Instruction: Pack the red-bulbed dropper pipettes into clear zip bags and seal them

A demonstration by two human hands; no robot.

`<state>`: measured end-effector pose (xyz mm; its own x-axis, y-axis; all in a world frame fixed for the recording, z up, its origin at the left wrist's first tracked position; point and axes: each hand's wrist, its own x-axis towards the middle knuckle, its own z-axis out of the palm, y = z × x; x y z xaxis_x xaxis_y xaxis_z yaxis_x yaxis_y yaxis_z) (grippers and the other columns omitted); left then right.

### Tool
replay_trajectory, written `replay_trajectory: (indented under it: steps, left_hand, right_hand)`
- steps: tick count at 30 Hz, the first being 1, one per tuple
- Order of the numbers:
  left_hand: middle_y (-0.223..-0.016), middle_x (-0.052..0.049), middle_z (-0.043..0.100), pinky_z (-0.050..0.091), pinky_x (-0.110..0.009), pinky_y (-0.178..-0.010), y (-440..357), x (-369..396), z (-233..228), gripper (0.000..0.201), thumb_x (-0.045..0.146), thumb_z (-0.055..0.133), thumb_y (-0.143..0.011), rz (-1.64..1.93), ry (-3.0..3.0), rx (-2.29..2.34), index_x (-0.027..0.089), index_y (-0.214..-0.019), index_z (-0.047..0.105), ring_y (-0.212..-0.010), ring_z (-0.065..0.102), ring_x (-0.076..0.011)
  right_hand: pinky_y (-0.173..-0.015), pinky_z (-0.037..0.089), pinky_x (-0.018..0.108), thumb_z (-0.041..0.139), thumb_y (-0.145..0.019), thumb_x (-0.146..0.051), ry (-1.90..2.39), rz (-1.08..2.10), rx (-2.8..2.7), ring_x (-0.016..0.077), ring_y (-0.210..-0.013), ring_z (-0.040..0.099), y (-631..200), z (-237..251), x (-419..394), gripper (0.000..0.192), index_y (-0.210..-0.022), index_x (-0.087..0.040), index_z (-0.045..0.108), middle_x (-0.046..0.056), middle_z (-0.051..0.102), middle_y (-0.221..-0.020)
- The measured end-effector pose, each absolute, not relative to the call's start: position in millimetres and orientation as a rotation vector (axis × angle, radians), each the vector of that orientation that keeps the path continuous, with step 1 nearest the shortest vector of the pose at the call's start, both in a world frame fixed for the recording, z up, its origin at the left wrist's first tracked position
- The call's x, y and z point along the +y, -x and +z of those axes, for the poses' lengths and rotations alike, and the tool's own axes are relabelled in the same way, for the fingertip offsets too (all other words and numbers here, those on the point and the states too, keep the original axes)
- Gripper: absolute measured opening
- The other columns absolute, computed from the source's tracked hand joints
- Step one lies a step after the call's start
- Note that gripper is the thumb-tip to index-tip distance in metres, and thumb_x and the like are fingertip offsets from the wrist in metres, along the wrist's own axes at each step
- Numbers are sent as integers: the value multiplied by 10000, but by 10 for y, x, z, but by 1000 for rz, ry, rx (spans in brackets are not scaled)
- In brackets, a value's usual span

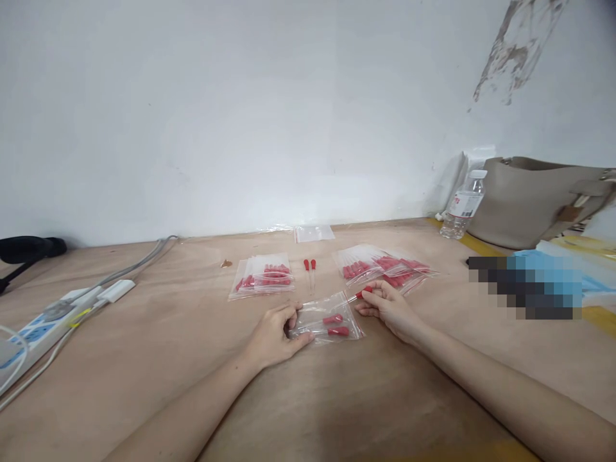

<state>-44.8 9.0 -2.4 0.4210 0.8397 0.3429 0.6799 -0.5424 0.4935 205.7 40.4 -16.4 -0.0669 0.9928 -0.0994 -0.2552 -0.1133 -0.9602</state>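
A person's left hand (276, 333) pins the near-left edge of a small clear plastic zip bag (327, 324) flat on the bare wooden tabletop (144, 359), fingers spread over the film, apparently to keep the slippery bag from sliding. Two red-bulbed droppers lie inside it. The right hand (387, 307) rests at the bag's far-right corner, its grip pinched together on another red-bulbed clear dropper (363, 293), seemingly at the bag's mouth, though the opening is hard to make out. Both forearms reach in low from the tabletop's near edge, wrists down, converging on the bag.

Behind the hands, a stack of filled bags (262, 276) lies left of centre, a fanned pile of filled bags (385, 264) to the right, and two loose droppers (309, 268) between them. An empty clear bag (314, 233) sits at the far edge. A white power strip (52, 317) runs along the left edge; a plastic water bottle (464, 205) and beige handbag (534, 199) occupy the far-right corner.
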Motion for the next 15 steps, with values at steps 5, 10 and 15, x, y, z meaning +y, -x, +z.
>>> replay_trajectory:
  steps: [5, 10, 15]
  left_hand:
    - [-875, -39, 593, 436, -303, -737, 443, 68, -21, 222, 374, 587, -723, 779, -2458, 1311, 195, -796, 477, -905, 564, -224]
    - [-1073, -69, 567, 429, -348, -828, 441, 71, -31, 389, 384, 574, -743, 775, -2508, 1270, 202, -1075, 483, -961, 544, -227]
    - [-1099, -65, 565, 435, -356, -848, 431, 71, -44, 402, 388, 573, -744, 807, -2524, 1280, 208, -1098, 505, -992, 539, -232]
  right_hand:
    - [-417, 401, 192, 664, -625, -389, 1080, 1433, -1395, 77, -460, 534, -2074, -141, 399, 336, -791, -191, 450, -58, 562, -595]
    - [-453, 393, 214, 711, -545, -372, 1136, 1262, -1604, 88, -479, 502, -2001, -171, 497, 297, -687, -152, 571, -30, 569, -551]
    - [-612, 445, 264, 582, -690, -364, 1007, 1166, -1934, 152, -659, 580, -1858, -210, 566, 216, -663, -163, 658, 18, 647, -670]
